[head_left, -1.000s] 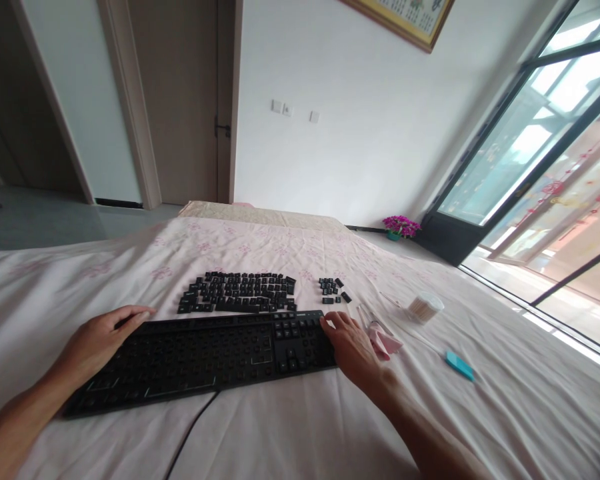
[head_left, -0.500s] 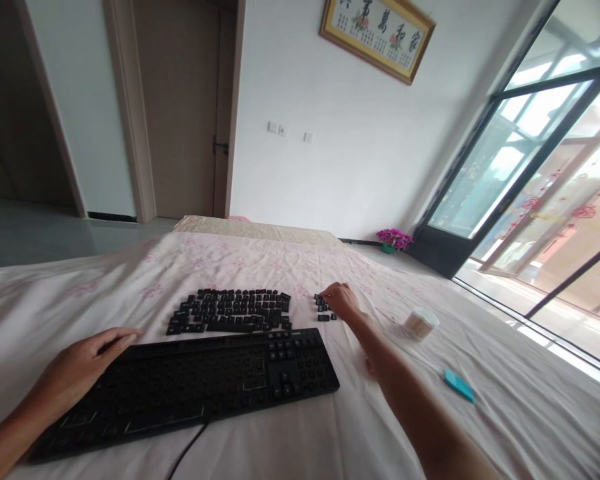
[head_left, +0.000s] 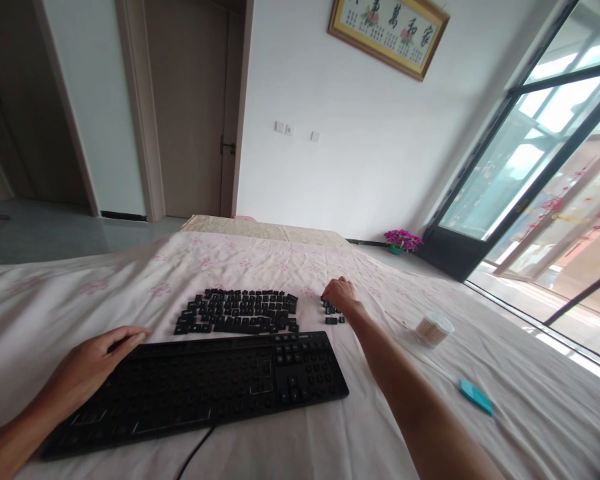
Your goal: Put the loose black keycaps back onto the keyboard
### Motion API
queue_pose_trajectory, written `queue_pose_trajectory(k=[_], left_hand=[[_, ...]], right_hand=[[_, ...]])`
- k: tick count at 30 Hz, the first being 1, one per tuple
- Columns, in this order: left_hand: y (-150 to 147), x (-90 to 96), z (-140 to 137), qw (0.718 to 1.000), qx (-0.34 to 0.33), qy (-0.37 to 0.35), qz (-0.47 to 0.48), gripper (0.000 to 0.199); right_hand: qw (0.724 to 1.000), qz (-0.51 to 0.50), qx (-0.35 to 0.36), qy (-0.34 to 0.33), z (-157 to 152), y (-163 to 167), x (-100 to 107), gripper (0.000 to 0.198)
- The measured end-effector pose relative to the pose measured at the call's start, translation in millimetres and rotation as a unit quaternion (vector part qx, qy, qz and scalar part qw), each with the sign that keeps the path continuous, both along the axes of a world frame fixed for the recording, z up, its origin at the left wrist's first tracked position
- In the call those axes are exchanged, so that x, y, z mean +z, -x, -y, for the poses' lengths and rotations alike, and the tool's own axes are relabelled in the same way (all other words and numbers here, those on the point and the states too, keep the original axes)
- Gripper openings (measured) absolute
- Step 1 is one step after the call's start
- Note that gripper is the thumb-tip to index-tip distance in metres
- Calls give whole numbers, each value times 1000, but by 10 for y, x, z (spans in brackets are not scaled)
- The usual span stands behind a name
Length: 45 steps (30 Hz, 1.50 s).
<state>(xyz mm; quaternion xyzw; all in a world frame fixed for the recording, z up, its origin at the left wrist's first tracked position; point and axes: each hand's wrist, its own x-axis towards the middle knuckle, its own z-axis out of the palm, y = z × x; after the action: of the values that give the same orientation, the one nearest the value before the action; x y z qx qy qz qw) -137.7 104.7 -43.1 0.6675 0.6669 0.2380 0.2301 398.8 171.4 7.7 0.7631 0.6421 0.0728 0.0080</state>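
A black keyboard (head_left: 220, 380) lies on the bedcover, most of its keycaps off; a small block of keys is still on it, right of the middle. My left hand (head_left: 100, 357) rests over its far left edge, fingers stretched out and thumb slightly apart. Beyond the keyboard, loose black keycaps (head_left: 245, 310) lie in rows. To their right is a smaller cluster of keycaps (head_left: 333, 320). There my right hand (head_left: 341, 291) has its fingers closed at a keycap (head_left: 325, 297) on the cluster's far left. The fingers partly hide that cluster.
A clear tub of cotton swabs (head_left: 434, 329) stands to the right, beside a few loose swabs (head_left: 396, 319). A turquoise flat object (head_left: 476, 397) lies nearer. The keyboard's cable (head_left: 195, 453) runs toward me. Wrinkled floral cloth (head_left: 290, 263) covers the surface.
The view has shifted slightly, so everything sits a little further right. My right hand stays at the small keycap cluster, its fingers more tucked down. My left hand remains at the keyboard.
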Motion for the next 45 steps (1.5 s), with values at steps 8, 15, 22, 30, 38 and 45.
queue_pose_trajectory(k=[8, 15, 22, 30, 38, 45], left_hand=[[45, -53, -38, 1000, -11, -15, -17, 45], [24, -6, -8, 1000, -16, -22, -16, 44], [22, -4, 17, 1000, -13, -26, -12, 44], [34, 7, 14, 999, -20, -26, -22, 46], [45, 5, 22, 999, -28, -27, -23, 48], [22, 39, 35, 999, -25, -19, -32, 45]], right_hand=[[999, 26, 15, 35, -77, 87, 36, 12], [997, -1, 72, -12, 129, 249, 169, 15], [965, -114, 210, -110, 990, 675, 262, 18], [953, -97, 268, -102, 1761, 926, 205, 18], [962, -30, 255, -94, 1810, 970, 79, 19], [961, -16, 259, -91, 1808, 1017, 60, 20]])
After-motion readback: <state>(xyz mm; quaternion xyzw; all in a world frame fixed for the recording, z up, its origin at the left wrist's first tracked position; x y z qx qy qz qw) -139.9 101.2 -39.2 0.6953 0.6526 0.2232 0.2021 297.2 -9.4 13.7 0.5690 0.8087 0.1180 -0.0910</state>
